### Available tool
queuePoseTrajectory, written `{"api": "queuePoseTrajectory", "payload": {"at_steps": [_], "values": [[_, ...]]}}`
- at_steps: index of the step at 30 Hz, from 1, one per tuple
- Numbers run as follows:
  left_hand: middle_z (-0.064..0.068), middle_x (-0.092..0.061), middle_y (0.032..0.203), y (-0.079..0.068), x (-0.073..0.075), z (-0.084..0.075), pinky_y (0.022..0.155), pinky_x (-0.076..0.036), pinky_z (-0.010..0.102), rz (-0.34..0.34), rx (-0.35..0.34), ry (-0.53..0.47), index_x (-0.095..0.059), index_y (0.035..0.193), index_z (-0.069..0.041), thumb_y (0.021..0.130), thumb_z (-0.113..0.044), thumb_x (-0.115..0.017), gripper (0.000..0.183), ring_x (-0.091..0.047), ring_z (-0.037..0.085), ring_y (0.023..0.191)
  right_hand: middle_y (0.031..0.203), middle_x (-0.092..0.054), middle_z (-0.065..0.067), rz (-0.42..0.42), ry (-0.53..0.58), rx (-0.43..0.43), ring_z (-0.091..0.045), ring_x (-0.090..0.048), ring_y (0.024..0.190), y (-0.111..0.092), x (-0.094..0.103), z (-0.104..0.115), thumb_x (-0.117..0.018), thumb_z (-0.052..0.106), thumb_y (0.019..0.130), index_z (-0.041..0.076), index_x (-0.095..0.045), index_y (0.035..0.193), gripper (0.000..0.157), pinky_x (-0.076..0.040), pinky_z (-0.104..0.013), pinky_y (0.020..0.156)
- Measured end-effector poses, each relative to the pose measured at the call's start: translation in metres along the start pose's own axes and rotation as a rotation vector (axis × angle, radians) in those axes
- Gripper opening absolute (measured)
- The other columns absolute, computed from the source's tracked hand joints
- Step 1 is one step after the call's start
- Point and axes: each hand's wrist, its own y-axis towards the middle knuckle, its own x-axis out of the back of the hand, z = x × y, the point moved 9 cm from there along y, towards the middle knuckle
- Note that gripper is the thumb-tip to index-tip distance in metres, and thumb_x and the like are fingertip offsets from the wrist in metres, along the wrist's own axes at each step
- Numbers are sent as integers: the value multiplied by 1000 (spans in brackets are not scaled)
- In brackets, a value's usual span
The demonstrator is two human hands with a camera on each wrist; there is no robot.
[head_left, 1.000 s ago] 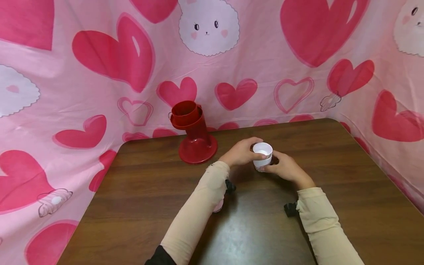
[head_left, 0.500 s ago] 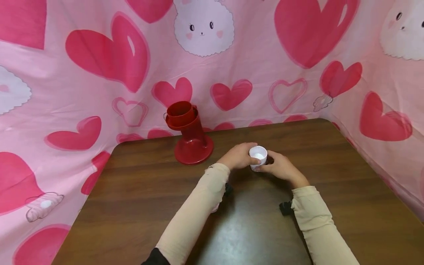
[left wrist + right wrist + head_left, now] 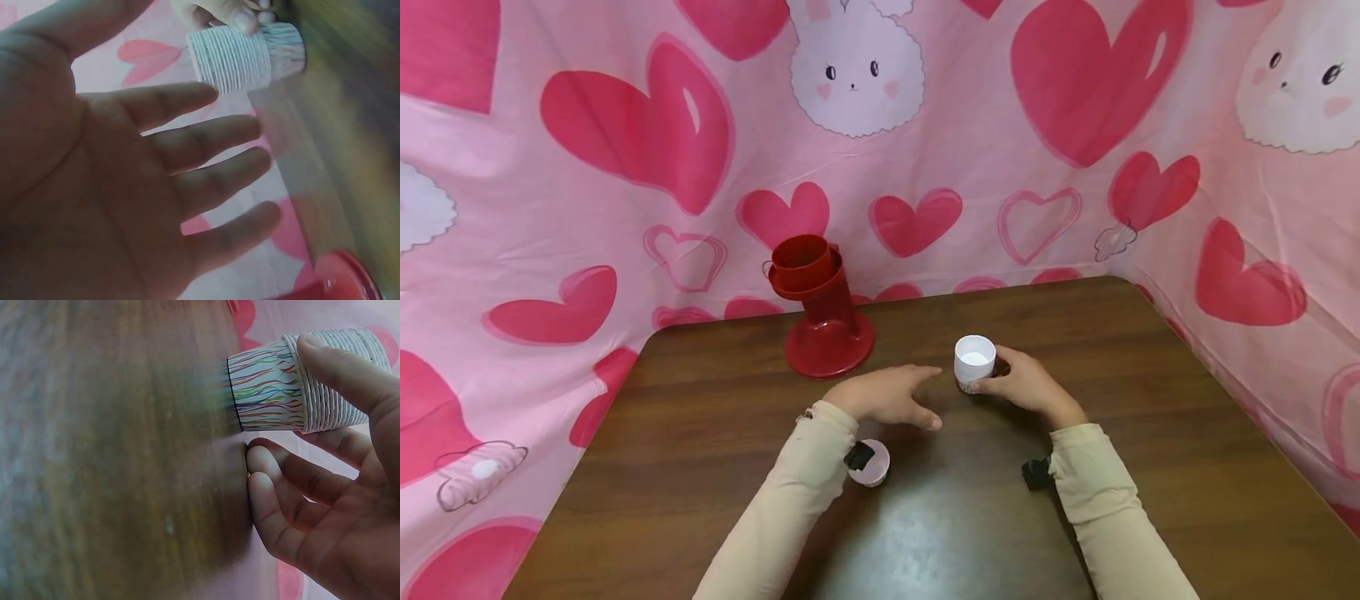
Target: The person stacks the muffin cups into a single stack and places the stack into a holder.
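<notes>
A nested stack of paper cups (image 3: 974,363) stands upright on the brown table (image 3: 715,417). Its many rolled rims show, and the lowest cup bears coloured wavy lines in the right wrist view. My right hand (image 3: 1032,387) holds the stack from the right, thumb (image 3: 340,365) on the rims and a finger on the far side. To the left of the stack, my left hand (image 3: 887,395) is apart from it, palm empty and fingers extended (image 3: 219,137). A small pale pink cup (image 3: 877,468) stands below my left wrist, partly covered by the wrist camera.
A red stand (image 3: 829,346) with a round base and a red cup-shaped holder (image 3: 805,260) on top is at the back left of the table. Pink cloth (image 3: 917,175) with hearts and rabbits hangs behind and beside the table.
My left hand has let go of the cup stack and moved left and nearer, its fingers now spread. My right hand still holds the stack. The pink cup shows more.
</notes>
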Motion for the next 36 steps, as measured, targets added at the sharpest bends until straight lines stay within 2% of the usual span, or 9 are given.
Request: {"api": "queuePoseTrajectory", "payload": {"at_steps": [5, 9, 11, 13, 17, 21, 26, 30, 36], "values": [[12, -43, 154, -37, -18, 22, 112, -34, 47, -12, 50, -3, -41, 155, -13, 83, -33, -83, 85, -38, 29, 142, 112, -67, -18, 4, 7, 2, -33, -61, 103, -1, -1, -1, -85, 31, 83, -5, -57, 132, 67, -48, -53, 92], [15, -47, 148, -59, -35, 41, 105, -41, 52, -43, 104, 7, -43, 153, -13, 76, -33, -88, 92, -44, 34, 136, 114, -66, -18, 11, 12, 4, -33, -60, 104, -2, -2, -1, -84, 31, 83, -5, -57, 132, 67, -47, -53, 93], [14, -51, 140, -67, -41, 45, 100, -46, 49, -68, 100, 19, -45, 151, -12, 73, -31, -91, 92, -51, 33, 127, 113, -67, -18, 10, 13, 4, -33, -60, 103, -2, -3, -1, -84, 31, 83, -5, -57, 132, 66, -48, -52, 92], [13, -55, 132, -72, -46, 45, 94, -49, 45, -97, 65, 42, -48, 146, -9, 72, -28, -92, 87, -57, 30, 116, 113, -67, -18, 8, 12, 5, -33, -60, 103, -2, -3, -1, -85, 31, 83, -5, -57, 132, 67, -48, -52, 92], [9, -59, 119, -75, -51, 41, 85, -52, 38, -156, -24, 106, -56, 134, -7, 74, -20, -89, 70, -61, 23, 97, 113, -66, -18, 8, 12, 6, -33, -60, 103, -2, -3, -3, -84, 31, 83, -6, -56, 133, 68, -48, -53, 92], [8, -63, 116, -73, -51, 39, 86, -52, 39, -192, -75, 130, -59, 128, -6, 77, -18, -86, 58, -62, 22, 96, 114, -66, -19, 9, 19, 7, -34, -60, 103, -2, -4, -3, -84, 30, 83, -5, -56, 133, 68, -48, -53, 93], [9, -64, 123, -72, -47, 44, 91, -51, 41, -202, -65, 99, -58, 133, -4, 82, -21, -83, 59, -62, 23, 102, 115, -66, -18, 9, 24, 16, -33, -60, 104, -2, -3, -1, -84, 29, 83, -5, -57, 133, 66, -48, -53, 93], [8, -64, 119, -68, -38, 48, 86, -52, 40, -226, -42, 60, -57, 134, -3, 85, -23, -80, 57, -61, 21, 96, 114, -66, -18, 9, 24, 7, -33, -60, 104, -2, -2, 0, -84, 29, 83, -5, -56, 133, 66, -48, -53, 93], [9, -60, 122, -57, -17, 38, 88, -53, 42, -291, -104, 28, -56, 138, -5, 87, -24, -77, 58, -60, 22, 100, 114, -66, -18, 11, 23, 1, -33, -60, 103, -2, -1, 1, -84, 28, 84, -4, -56, 133, 66, -48, -52, 92]]}}
